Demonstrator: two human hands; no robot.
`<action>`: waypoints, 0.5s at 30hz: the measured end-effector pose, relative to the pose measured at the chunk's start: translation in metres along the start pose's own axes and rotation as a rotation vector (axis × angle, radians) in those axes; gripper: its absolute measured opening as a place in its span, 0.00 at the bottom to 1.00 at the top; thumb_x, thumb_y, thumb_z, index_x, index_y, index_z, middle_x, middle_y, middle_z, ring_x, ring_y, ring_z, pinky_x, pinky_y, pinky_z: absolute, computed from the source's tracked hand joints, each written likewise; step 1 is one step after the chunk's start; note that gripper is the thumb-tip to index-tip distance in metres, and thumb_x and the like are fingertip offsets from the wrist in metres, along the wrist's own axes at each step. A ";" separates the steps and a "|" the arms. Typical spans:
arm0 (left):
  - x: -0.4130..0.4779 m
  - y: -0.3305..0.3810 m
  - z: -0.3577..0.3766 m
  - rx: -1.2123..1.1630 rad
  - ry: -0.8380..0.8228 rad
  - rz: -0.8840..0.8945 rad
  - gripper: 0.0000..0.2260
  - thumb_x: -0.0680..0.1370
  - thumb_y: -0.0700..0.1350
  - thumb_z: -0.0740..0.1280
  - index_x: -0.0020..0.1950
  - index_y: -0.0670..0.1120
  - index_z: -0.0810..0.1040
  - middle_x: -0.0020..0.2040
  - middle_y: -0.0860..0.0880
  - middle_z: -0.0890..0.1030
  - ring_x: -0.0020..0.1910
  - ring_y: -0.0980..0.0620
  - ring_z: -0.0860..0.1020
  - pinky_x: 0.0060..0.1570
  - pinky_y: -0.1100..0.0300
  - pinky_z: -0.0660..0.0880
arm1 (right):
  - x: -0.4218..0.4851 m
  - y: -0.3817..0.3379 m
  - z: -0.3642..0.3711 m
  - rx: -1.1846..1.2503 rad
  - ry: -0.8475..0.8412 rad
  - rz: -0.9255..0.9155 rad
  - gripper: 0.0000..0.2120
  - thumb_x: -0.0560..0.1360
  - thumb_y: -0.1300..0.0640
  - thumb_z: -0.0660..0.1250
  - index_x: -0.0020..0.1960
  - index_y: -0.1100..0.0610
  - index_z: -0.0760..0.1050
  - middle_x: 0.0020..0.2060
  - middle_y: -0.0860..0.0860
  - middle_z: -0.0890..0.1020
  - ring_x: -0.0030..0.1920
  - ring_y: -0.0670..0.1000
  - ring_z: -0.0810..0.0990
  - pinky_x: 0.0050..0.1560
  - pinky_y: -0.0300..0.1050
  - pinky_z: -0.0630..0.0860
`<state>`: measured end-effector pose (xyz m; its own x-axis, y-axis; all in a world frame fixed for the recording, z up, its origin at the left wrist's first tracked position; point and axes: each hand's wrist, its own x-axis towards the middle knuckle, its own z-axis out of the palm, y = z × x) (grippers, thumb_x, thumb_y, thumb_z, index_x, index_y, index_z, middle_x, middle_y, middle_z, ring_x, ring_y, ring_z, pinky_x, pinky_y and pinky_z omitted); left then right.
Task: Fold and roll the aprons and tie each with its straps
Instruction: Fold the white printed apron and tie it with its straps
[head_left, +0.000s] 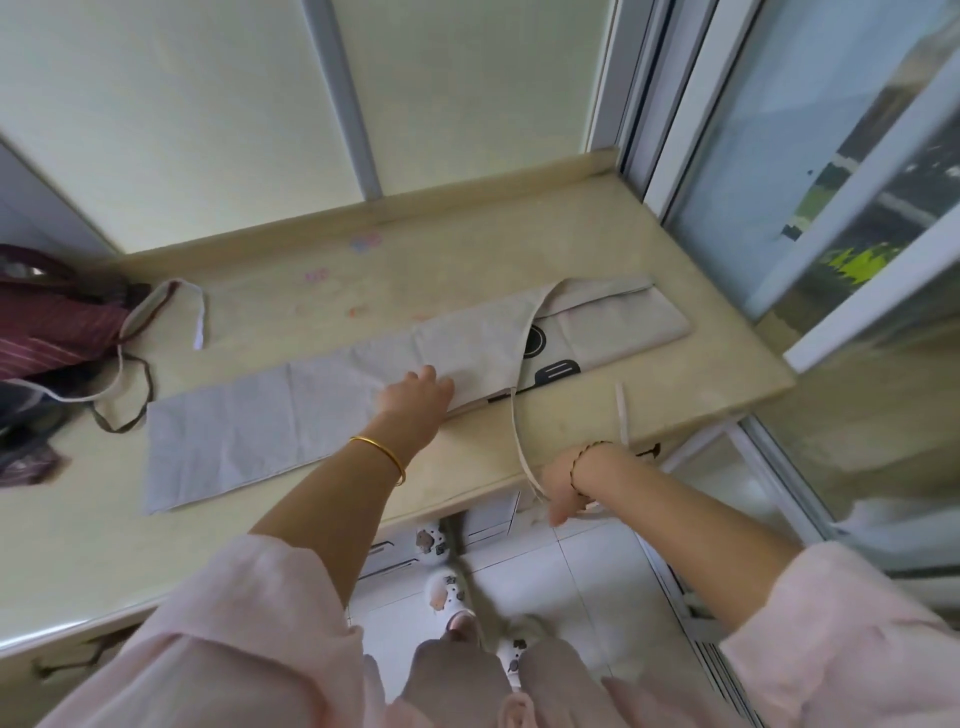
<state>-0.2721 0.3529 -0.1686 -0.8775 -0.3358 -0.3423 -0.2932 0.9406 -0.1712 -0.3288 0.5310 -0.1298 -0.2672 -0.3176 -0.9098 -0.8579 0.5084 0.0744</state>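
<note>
Light and limp, the folded pale-grey cloth apron (249, 415) lies along the beige tabletop (597, 249) under the flat left hand (415, 397), the right hand (563, 486) pinching its thin cream strap (518, 431); I'd grip a short end to roll.

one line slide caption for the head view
Left hand presses the folded beige cloth apron on the pale counter while right hand holds its cream strap.

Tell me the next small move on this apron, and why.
Probably the right hand should lift the strap it holds onto the table: it trails over the edge, while the left hand pins the apron, already folded into a long strip, ready for rolling.
</note>
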 end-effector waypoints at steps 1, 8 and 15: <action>-0.002 0.000 0.001 0.012 0.006 0.004 0.17 0.79 0.37 0.59 0.67 0.46 0.64 0.61 0.44 0.67 0.59 0.44 0.71 0.50 0.52 0.74 | -0.002 0.000 -0.003 -0.006 0.043 -0.005 0.18 0.78 0.47 0.61 0.36 0.58 0.69 0.33 0.51 0.72 0.36 0.53 0.73 0.50 0.48 0.74; -0.012 -0.005 0.005 0.007 0.016 0.020 0.18 0.77 0.33 0.59 0.65 0.44 0.65 0.60 0.44 0.69 0.59 0.44 0.71 0.47 0.53 0.71 | -0.017 -0.009 -0.013 0.070 -0.028 -0.013 0.16 0.80 0.50 0.60 0.52 0.63 0.76 0.51 0.55 0.81 0.35 0.54 0.79 0.32 0.40 0.71; -0.011 -0.037 0.016 -0.478 -0.027 -0.093 0.07 0.78 0.41 0.57 0.52 0.41 0.72 0.53 0.40 0.76 0.49 0.42 0.74 0.46 0.53 0.72 | 0.017 -0.026 -0.025 0.240 0.626 0.017 0.10 0.77 0.65 0.56 0.49 0.57 0.75 0.38 0.52 0.71 0.41 0.54 0.72 0.42 0.44 0.69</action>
<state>-0.2454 0.3215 -0.1733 -0.8311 -0.4143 -0.3709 -0.5166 0.8221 0.2394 -0.3217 0.4926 -0.1372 -0.5459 -0.6757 -0.4954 -0.7492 0.6584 -0.0725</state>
